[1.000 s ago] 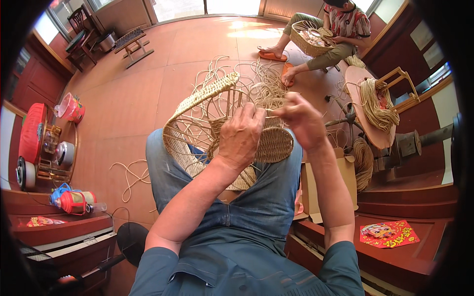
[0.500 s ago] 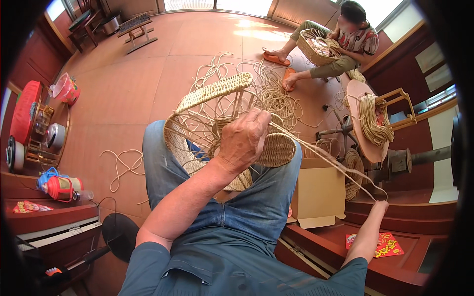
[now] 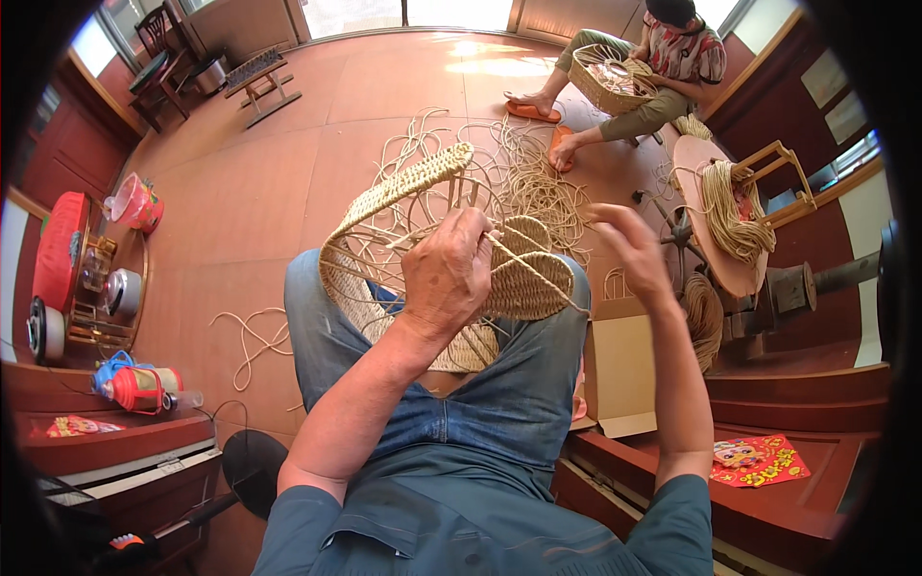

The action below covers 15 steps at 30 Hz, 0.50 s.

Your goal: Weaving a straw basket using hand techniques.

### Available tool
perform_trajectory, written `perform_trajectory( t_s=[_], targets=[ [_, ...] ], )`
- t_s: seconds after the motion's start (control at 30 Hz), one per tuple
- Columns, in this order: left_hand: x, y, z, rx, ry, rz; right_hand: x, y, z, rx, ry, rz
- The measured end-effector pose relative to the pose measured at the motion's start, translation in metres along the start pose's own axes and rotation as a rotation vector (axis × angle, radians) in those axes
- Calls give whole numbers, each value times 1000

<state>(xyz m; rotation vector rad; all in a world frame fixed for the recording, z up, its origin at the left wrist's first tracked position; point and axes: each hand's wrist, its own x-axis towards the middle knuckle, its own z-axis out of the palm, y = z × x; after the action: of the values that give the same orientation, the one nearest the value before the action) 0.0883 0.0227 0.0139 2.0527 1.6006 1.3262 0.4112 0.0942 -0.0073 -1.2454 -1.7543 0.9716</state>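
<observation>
One pale cord [image 3: 526,264], slanting down-rightward across the right end of the woven basket [image 3: 399,195] from the nearer left hand [image 3: 447,267], curled closed on it; right hand [image 3: 629,248], fingers parted, seemingly empty, beyond that end.

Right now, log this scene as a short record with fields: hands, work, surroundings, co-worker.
Left hand: closed on the woven piece
Right hand: raised, right of the piece; whether it holds anything is unclear
Work position: over the person's jeans
Floor: loose cords beyond the piece
Right side: coiled cord on a pale board; open cardboard box
Co-worker: seated, with a basket
</observation>
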Motion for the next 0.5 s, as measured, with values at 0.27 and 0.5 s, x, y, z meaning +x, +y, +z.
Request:
perform_trajectory(
  t_s=[0.27, 0.5],
  targets=[
    [2, 0, -1, 71, 15, 4, 35, -50, 92, -175, -377, -10],
    [11, -6, -4, 90, 7, 2, -1, -10, -24, -1092, 214, 159]
  ],
)
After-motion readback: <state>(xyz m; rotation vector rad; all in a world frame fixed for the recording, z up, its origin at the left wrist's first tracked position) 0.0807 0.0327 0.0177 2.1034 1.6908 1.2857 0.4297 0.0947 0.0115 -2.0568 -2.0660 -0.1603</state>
